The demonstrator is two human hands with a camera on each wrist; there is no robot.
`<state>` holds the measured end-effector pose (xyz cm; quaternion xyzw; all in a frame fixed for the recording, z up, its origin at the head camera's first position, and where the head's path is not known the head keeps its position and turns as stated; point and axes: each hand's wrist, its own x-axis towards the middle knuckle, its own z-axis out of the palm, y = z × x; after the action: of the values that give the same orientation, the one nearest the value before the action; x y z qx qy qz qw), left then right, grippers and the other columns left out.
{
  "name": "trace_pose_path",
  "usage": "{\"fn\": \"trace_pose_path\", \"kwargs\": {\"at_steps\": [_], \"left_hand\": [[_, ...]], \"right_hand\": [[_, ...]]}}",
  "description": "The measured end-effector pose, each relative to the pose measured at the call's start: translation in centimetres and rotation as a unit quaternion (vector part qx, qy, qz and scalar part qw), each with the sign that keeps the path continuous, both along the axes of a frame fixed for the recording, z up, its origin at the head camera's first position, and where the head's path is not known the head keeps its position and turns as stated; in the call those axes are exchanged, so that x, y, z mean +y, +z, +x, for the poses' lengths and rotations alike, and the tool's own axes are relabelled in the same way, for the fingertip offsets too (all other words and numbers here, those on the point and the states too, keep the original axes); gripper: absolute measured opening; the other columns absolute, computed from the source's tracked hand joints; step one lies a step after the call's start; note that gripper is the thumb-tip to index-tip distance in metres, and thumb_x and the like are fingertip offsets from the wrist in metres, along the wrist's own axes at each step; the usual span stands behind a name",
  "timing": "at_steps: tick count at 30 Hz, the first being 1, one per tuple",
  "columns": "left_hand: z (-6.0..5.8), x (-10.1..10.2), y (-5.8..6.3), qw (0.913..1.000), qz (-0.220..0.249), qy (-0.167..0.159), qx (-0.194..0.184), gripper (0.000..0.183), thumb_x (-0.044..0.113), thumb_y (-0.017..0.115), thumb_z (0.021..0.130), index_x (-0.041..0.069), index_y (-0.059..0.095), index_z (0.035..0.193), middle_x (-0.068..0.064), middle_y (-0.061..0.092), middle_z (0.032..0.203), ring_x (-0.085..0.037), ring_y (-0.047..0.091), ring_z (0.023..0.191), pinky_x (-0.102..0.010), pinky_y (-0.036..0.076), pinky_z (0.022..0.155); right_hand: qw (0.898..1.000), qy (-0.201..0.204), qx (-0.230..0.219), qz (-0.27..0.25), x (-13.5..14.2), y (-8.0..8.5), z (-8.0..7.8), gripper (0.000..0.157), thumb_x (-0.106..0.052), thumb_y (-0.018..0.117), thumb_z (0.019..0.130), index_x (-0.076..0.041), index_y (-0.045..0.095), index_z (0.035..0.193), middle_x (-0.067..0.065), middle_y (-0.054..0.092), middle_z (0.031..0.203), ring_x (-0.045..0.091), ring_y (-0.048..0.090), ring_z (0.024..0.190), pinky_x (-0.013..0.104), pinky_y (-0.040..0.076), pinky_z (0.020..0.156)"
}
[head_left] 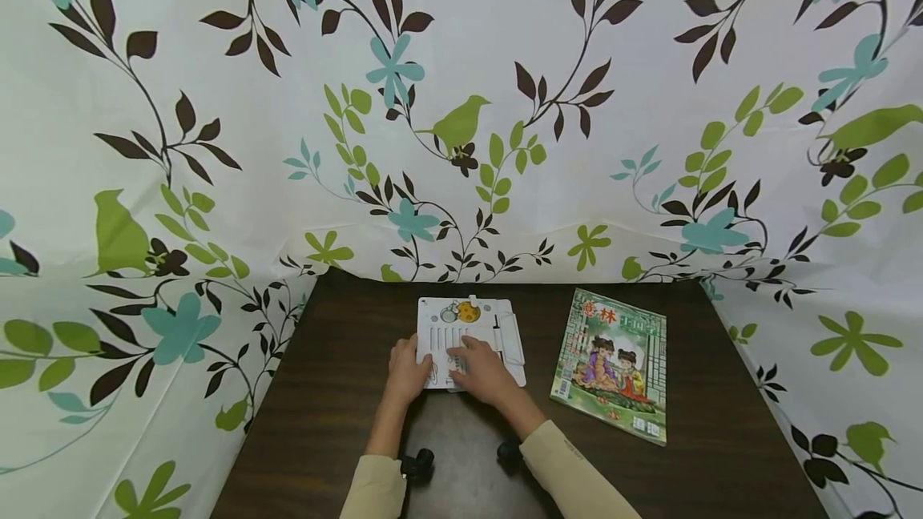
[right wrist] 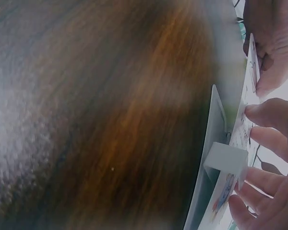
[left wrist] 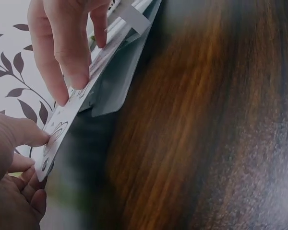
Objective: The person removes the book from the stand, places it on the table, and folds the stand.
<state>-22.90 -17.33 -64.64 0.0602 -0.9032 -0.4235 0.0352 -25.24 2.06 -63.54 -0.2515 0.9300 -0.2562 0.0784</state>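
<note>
A white flat board with slot-like lines and a cartoon picture lies on the dark table. At its lower left, my left hand pinches the edge of a white sheet, thumb on top and fingers underneath. From the right, my right hand reaches over the board, its loosely extended fingertips touching the printed face. Beneath the sheet, a grey plate shows with a gap between them in the left wrist view. A pale block-like tab projects from the near edge in the right wrist view.
To the right lies a magazine with two illustrated children on its cover. Dark wood-grain table surrounds the board. A patterned curtain with leaves and birds hangs behind and along both sides.
</note>
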Motion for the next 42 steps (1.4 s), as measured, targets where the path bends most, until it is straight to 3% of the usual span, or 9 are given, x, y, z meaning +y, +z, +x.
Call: {"fn": "trace_pose_path", "kwargs": {"at_steps": [4,11,17,23,29,33,37,39,42], "left_hand": [[0.1,-0.1,-0.3,1.0000,-0.009,0.000,-0.003,0.058,0.010,0.069,0.097,-0.010,0.054,0.150,-0.030,0.059,0.128,-0.047,0.052,0.123,-0.064,0.042,0.104],[-0.1,-0.2,-0.5,0.9996,-0.025,-0.015,0.000,0.052,0.010,0.073,0.095,-0.009,0.061,0.141,-0.027,0.062,0.118,-0.043,0.055,0.112,-0.059,0.044,0.092],[-0.3,-0.3,-0.7,0.9994,-0.024,-0.014,-0.019,0.061,0.015,0.072,0.097,-0.009,0.054,0.150,-0.027,0.059,0.127,-0.041,0.050,0.115,-0.059,0.042,0.097],[0.0,0.2,-0.9,0.9994,-0.030,0.006,-0.016,0.068,0.019,0.070,0.101,-0.007,0.044,0.159,-0.032,0.053,0.142,-0.048,0.049,0.129,-0.066,0.041,0.107],[1.8,2.2,-1.2,0.9989,-0.026,0.032,0.025,0.076,0.024,0.066,0.103,-0.002,0.031,0.166,-0.034,0.043,0.155,-0.057,0.043,0.141,-0.074,0.036,0.108],[3.2,3.8,-1.6,0.9947,-0.058,0.040,0.075,0.068,0.028,0.064,0.105,0.001,0.041,0.163,-0.031,0.038,0.161,-0.055,0.039,0.146,-0.075,0.031,0.111],[5.3,5.3,-1.6,0.9878,-0.087,0.039,0.124,0.053,0.029,0.060,0.109,0.003,0.053,0.155,-0.031,0.044,0.157,-0.055,0.046,0.140,-0.075,0.036,0.106],[6.6,6.0,-1.3,0.9900,-0.069,0.033,0.118,0.051,0.030,0.057,0.111,0.002,0.054,0.154,-0.030,0.045,0.157,-0.054,0.047,0.140,-0.075,0.038,0.106],[8.2,6.7,-0.7,0.9955,-0.005,0.035,0.088,0.054,0.030,0.053,0.114,-0.001,0.048,0.158,-0.030,0.039,0.161,-0.052,0.041,0.146,-0.074,0.037,0.111]], "right_hand": [[1.000,-0.004,0.005,0.005,-0.2,-0.3,0.3,0.044,-0.030,0.077,0.100,-0.015,0.071,0.141,0.023,0.056,0.157,0.046,0.054,0.144,0.062,0.048,0.113],[1.000,-0.013,0.016,0.016,-0.4,-0.8,0.5,0.043,-0.031,0.076,0.100,-0.015,0.071,0.140,0.021,0.056,0.157,0.043,0.053,0.145,0.062,0.047,0.114],[1.000,-0.016,0.022,0.014,-0.3,-0.6,0.4,0.042,-0.029,0.076,0.100,-0.014,0.071,0.138,0.022,0.056,0.156,0.044,0.054,0.143,0.062,0.047,0.113],[0.999,-0.014,0.034,0.001,0.0,-0.5,0.3,0.038,-0.027,0.074,0.101,-0.013,0.072,0.136,0.020,0.061,0.151,0.042,0.057,0.140,0.061,0.049,0.112],[0.995,-0.020,0.041,-0.092,0.7,-0.5,0.0,0.027,-0.016,0.068,0.104,-0.007,0.075,0.129,0.013,0.073,0.134,0.038,0.065,0.129,0.057,0.051,0.109],[0.988,-0.058,0.055,-0.135,1.4,0.1,-1.2,0.026,-0.016,0.065,0.106,-0.008,0.075,0.128,0.014,0.072,0.135,0.037,0.065,0.131,0.058,0.050,0.111],[0.975,-0.115,0.066,-0.179,2.6,1.0,-2.9,0.025,-0.016,0.063,0.107,-0.007,0.076,0.127,0.013,0.073,0.133,0.035,0.065,0.131,0.058,0.051,0.111],[0.967,-0.139,0.070,-0.201,3.5,1.5,-3.8,0.025,-0.015,0.062,0.108,-0.008,0.076,0.127,0.010,0.074,0.132,0.033,0.066,0.128,0.057,0.053,0.108],[0.961,-0.161,0.062,-0.217,4.7,1.8,-5.2,0.027,-0.017,0.059,0.110,-0.008,0.074,0.131,0.007,0.072,0.133,0.030,0.065,0.127,0.055,0.054,0.106]]}}
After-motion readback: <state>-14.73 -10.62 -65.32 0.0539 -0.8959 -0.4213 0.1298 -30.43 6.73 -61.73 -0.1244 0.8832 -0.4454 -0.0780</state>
